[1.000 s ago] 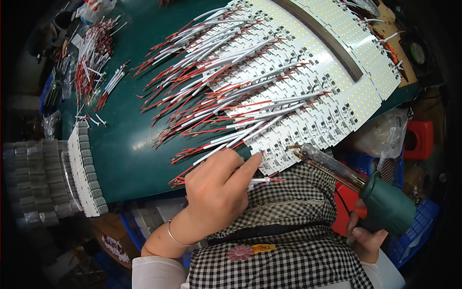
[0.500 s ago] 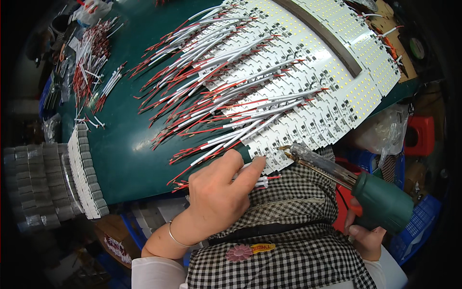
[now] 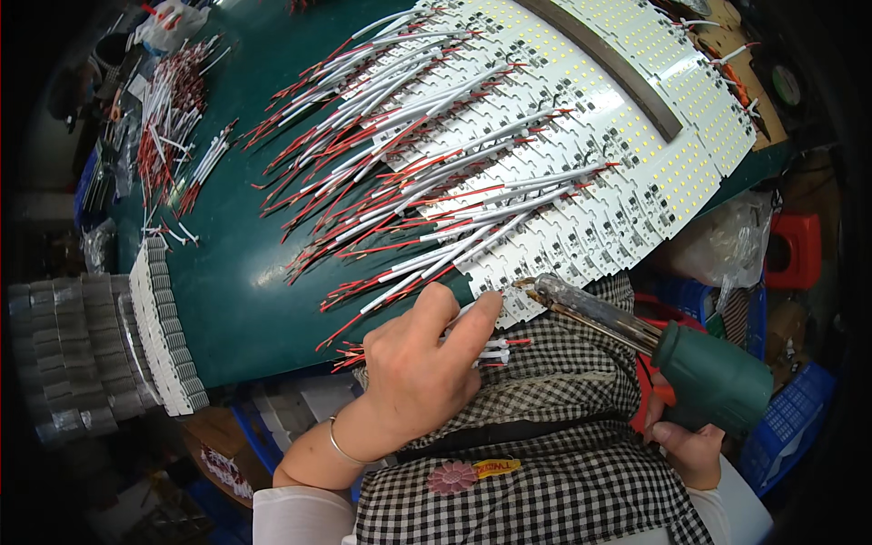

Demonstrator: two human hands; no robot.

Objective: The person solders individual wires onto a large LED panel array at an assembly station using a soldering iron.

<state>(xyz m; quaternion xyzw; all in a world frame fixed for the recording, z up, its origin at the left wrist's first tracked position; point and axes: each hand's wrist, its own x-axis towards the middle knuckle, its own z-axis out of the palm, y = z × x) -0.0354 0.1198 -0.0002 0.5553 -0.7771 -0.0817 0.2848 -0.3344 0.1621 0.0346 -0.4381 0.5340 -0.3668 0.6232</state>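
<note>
My left hand (image 3: 413, 368) is closed at the near edge of the white LED boards (image 3: 590, 241), thumb and forefinger pinched at the lowest board. A small bundle of red and white wires (image 3: 496, 352) sticks out on both sides of this hand, held in it. With my right hand (image 3: 688, 447) I grip a green-handled soldering gun (image 3: 713, 377) by its handle. Its tip points left onto the boards, just right of my left fingertips. Whether the tip touches a solder pad is too small to tell. Rows of red and white wires (image 3: 472, 218) lie across the boards.
A dark curved bar (image 3: 618, 68) lies over the boards. At the left of the green table (image 3: 245, 300) is a stack of board strips (image 3: 163, 331); a heap of wires (image 3: 168, 127) lies behind. Right of the table are a blue crate (image 3: 790, 422) and a red stool (image 3: 795, 250).
The soldering gun has shifted slightly left, its tip closer to my left fingertips. My left hand has moved a little to the right and down, and more of the held wires show.
</note>
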